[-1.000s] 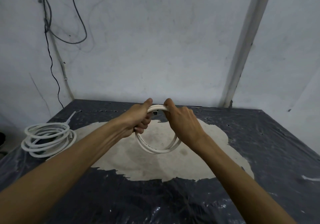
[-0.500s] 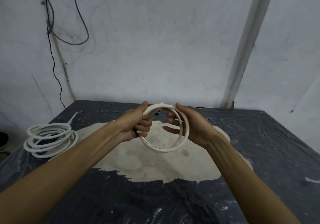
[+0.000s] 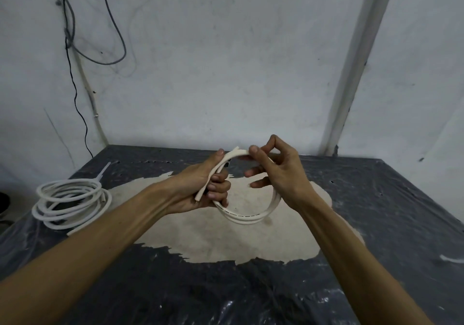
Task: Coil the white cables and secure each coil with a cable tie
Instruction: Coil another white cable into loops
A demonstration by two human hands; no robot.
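A flat white cable (image 3: 248, 215) is wound into a small coil held up above the table's middle. My left hand (image 3: 200, 186) grips the coil's left side, fingers curled round the strands, with a loose cable end sticking out below the fingers. My right hand (image 3: 278, 171) pinches the top of the coil between thumb and forefinger, its other fingers spread inside the loop. A second white cable coil (image 3: 70, 204) lies on the table at the left, bound with a white cable tie (image 3: 103, 171) whose tail points away from me.
The table (image 3: 376, 211) is covered in dark crinkled plastic with a bare tan patch (image 3: 226, 244) in the middle. A small white strip (image 3: 452, 259) lies at the right edge. Grey and black wires (image 3: 72, 48) hang on the white wall behind.
My right hand let go of the coil's right side, opened inside the loop, then moved up to pinch the coil's top. The left hand kept its grip and the coil rose slightly.
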